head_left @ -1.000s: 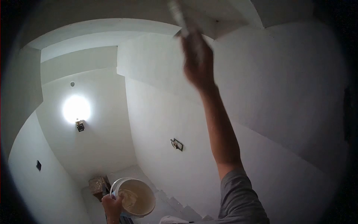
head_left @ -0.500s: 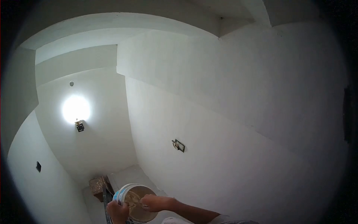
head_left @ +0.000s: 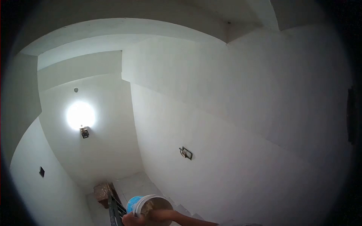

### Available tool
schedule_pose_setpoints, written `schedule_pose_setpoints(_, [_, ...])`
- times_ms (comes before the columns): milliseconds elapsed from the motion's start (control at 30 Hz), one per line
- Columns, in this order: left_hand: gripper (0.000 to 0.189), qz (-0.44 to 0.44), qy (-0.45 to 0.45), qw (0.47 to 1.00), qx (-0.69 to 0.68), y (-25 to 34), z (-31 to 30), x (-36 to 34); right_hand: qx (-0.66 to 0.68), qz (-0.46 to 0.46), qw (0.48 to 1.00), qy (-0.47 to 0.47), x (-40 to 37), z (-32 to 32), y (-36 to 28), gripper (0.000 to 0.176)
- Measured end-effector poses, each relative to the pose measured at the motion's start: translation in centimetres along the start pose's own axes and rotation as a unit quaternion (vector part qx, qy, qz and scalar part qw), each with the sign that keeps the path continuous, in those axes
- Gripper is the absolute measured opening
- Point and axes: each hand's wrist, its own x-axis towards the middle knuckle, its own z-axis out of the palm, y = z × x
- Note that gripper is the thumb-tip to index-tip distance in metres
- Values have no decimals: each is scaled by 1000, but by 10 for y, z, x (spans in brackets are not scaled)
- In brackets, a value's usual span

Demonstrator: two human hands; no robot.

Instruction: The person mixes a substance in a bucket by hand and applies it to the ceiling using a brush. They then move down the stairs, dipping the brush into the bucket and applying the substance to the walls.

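A white bucket with a blue label is at the bottom of the view, tilted so its brown inside shows. My left hand grips the bucket near its lower left rim, fingers closed. Reaching into the bucket's mouth, my right hand is dim, and its fingers and anything in them are hidden.
A dark metal ladder stands left of the bucket, beside a brown speckled box. A bright lamp is on the far wall. An open electrical box sits in the right wall, another dark one in the left.
The bucket and both hands sit lower and further right in view. My right hand has gone deeper into the bucket. The walls and lamp have shifted slightly down and right.
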Motion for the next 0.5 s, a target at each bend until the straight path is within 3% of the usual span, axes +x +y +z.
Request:
schedule_pose_setpoints(33, [32, -2, 9, 1000, -1, 1, -6, 7, -1, -66, 991, 113, -17, 13, 20, 27])
schedule_pose_setpoints(67, [32, -32, 11, 999, -43, 5, -16, 8, 5, -81, 986, 148, -39, 9, 14, 27])
schedule_pose_setpoints(133, [32, -61, 13, 994, -87, 4, -19, 12, 7, -71, 985, 159, -61, 7, -3, 26])
schedule_pose_setpoints(333, [32, -38, 25, 999, 13, -25, 5, 6, -19, -67, 978, 199, -82, 17, -16, 25])
schedule_pose_setpoints(400, [31, 45, 28, 995, 82, -54, 29, 6, -28, -62, 976, 208, -82, 18, -17, 25])
schedule_pose_setpoints(433, [31, 43, 29, 995, 81, -59, 33, 4, -31, -61, 974, 218, -82, 21, -17, 24])
schedule_pose_setpoints(467, [31, -76, 20, 991, -106, -57, 29, 4, -26, -66, 968, 241, -81, 19, -20, 24])
schedule_pose_setpoints(500, [31, -190, 12, 939, -288, -55, 24, 5, 14, -79, 955, 285, -79, 19, -25, 21])
